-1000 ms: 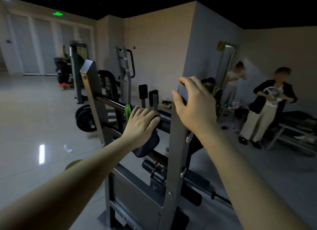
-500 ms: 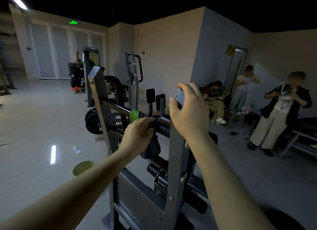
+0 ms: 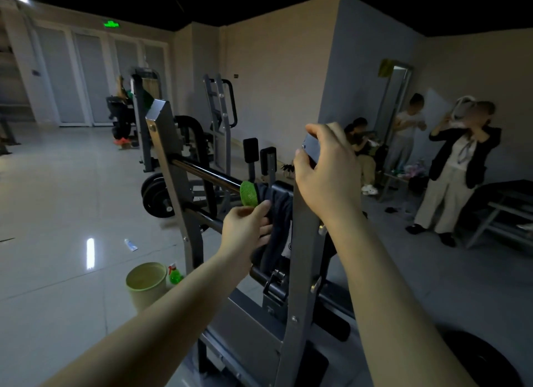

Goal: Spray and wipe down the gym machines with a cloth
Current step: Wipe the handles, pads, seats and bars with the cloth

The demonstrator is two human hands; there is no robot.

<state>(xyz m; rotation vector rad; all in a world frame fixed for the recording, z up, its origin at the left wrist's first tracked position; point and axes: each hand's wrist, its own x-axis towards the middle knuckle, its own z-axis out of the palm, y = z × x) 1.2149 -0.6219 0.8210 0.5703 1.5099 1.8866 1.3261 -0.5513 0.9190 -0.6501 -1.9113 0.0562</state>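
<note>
A grey steel rack machine [image 3: 173, 167] stands in front of me with a barbell [image 3: 207, 171] across its uprights. My right hand [image 3: 326, 173] grips the top of the near upright [image 3: 302, 242]. My left hand [image 3: 248, 228] pinches a dark cloth [image 3: 277, 213] with a green patch [image 3: 249, 193], draped over the bar and hanging down beside the near upright. A green spray bottle [image 3: 174, 274] stands on the floor behind a pale bucket [image 3: 147, 282], left of the machine's base.
A weight plate [image 3: 157, 194] hangs on the bar's far end. More machines [image 3: 219, 106] stand further back. Three people [image 3: 458, 167] are at the right by a doorway, next to a bench [image 3: 507, 205]. Another black plate [image 3: 484, 360] lies low on the right. A small tube [image 3: 130, 244] lies on the tiled floor.
My left hand has come off the top of the bar and dropped lower, pinching the cloth's edge so it hangs down. The view tilted, bringing bucket and bottle into sight. My right hand stayed.
</note>
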